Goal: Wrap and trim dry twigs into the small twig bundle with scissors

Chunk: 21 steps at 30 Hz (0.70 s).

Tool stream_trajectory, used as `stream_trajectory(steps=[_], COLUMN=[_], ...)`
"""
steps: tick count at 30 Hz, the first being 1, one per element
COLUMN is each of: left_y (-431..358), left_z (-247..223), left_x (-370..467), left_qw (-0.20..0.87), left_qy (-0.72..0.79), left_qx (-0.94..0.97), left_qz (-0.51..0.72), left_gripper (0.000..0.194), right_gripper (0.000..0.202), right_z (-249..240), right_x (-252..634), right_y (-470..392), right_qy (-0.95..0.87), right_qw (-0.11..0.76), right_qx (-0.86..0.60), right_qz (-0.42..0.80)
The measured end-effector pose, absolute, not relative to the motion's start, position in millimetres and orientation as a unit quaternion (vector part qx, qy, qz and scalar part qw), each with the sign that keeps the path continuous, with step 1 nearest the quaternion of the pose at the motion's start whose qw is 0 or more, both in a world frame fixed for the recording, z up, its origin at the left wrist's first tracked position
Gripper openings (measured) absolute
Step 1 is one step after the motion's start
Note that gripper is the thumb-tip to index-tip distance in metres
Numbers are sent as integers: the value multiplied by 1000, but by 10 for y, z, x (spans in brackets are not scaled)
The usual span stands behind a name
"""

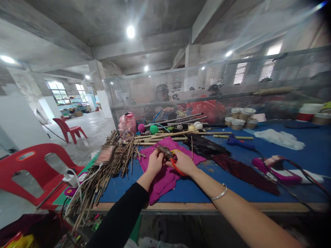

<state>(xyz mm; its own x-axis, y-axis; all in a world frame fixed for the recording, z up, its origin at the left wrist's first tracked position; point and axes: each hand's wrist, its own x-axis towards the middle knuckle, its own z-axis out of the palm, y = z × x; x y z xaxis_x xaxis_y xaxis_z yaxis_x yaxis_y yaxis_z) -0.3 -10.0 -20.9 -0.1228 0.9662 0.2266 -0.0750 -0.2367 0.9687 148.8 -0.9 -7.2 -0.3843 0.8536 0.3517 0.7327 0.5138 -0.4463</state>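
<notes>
Both hands are close together over a magenta cloth (165, 184) on the blue table. My right hand (183, 162) is closed round the red handles of a pair of scissors (177, 167), whose dark blades point up and left. My left hand (156, 161) is closed beside the blades, with its fingertips pinching something small and dark that I cannot make out. The cloth lies spread and creased beneath both hands. Left of the cloth lies a heap of thin brown twigs (117, 160). A black cloth (207, 146) and a dark red cloth (243, 174) lie to the right.
Behind the hands are long sticks (181, 133), yarn balls (154, 129) and a pink jug (126, 128), before a perforated metal screen (144, 89). A blue glue gun (240, 142), cables and pots (238, 124) are at right. A red chair (38, 172) stands left. People sit beyond the screen.
</notes>
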Motion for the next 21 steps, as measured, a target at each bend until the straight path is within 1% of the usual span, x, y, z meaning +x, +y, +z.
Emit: stream_trajectory(steps=[6, 10, 21], left_y=[-113, -99, -88], left_z=[-207, -219, -216], left_x=[-17, -34, -34], left_qw=[406, 392, 413], left_qy=[443, 443, 455], left_qx=[526, 533, 498], left_qz=[601, 606, 612], left_gripper=[16, 15, 13], right_gripper=[52, 51, 49], right_z=[-72, -52, -88], right_x=[1477, 1466, 1493], right_y=[-14, -27, 12], right_qy=[-816, -810, -803], right_qw=[230, 199, 198], right_qx=[-524, -548, -560], right_qz=[79, 69, 55])
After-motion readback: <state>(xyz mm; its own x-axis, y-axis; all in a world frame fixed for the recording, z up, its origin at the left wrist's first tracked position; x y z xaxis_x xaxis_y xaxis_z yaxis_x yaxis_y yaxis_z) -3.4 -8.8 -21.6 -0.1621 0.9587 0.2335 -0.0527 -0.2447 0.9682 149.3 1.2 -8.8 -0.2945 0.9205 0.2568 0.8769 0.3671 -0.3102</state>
